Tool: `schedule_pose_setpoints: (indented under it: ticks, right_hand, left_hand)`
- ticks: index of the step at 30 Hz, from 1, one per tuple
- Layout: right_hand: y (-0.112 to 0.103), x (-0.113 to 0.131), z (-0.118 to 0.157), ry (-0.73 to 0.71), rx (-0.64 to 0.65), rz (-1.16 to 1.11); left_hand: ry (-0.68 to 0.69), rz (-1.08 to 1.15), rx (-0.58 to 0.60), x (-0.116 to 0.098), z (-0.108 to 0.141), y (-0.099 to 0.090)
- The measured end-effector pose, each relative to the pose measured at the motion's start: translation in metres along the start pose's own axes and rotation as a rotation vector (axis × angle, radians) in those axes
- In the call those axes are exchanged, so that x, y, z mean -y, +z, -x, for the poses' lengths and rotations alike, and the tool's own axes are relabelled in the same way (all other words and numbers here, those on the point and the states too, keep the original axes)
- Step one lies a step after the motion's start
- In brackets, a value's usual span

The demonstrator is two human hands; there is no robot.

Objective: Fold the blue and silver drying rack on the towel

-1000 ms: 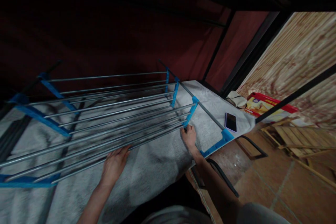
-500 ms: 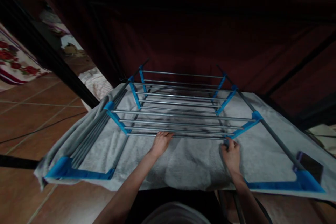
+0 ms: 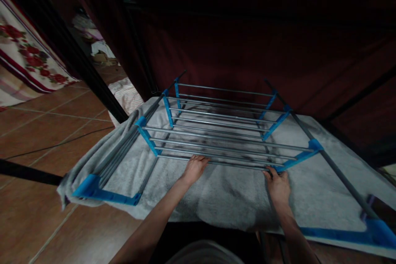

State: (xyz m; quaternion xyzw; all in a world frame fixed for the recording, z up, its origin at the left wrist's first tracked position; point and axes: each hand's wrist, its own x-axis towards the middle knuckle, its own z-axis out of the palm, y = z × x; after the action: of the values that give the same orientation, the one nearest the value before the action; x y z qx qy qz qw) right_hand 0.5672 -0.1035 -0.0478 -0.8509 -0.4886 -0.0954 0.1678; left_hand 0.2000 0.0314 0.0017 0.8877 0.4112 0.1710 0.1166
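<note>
A rack of grey metal tubes with blue plastic brackets lies on a grey blanket in front of me. My left hand is closed over the nearest cross tube, left of its middle. At that tube's right end, my right hand pinches the tube where it meets the blue bracket; the fingertips are partly hidden. Several parallel tubes run along the rack's left side to a blue end piece. Another blue end piece lies at the lower right, beyond my right forearm.
The grey blanket covers a raised surface above a tiled floor. Dark red cloth hangs behind the rack. Dark poles stand at the left. A dark flat object with a purple edge lies partly under the right side tube.
The view has turned slightly left, so everything sits further right. My left hand keeps its hold on the near tube. My right hand stays at the bracket corner, its fingers slightly shifted.
</note>
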Motion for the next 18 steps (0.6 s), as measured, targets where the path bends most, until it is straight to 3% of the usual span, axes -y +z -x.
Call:
schedule_pose_setpoints:
  ticks: [6, 11, 14, 18]
  right_hand:
    - [0.001, -0.001, 0.000, 0.027, -0.004, 0.044]
    - [0.001, -0.001, -0.001, 0.044, -0.029, -0.010]
    - [0.002, -0.003, -0.001, 0.045, -0.031, -0.035]
    - [0.002, -0.005, 0.000, 0.022, -0.036, -0.059]
  left_hand:
    - [0.021, 0.001, -0.103, 0.000, 0.003, -0.004]
    - [-0.033, 0.015, -0.257, 0.008, 0.042, -0.014]
    - [-0.175, 0.050, -0.399, 0.030, 0.076, -0.018]
    - [-0.543, 0.105, -0.737, 0.073, 0.102, -0.029]
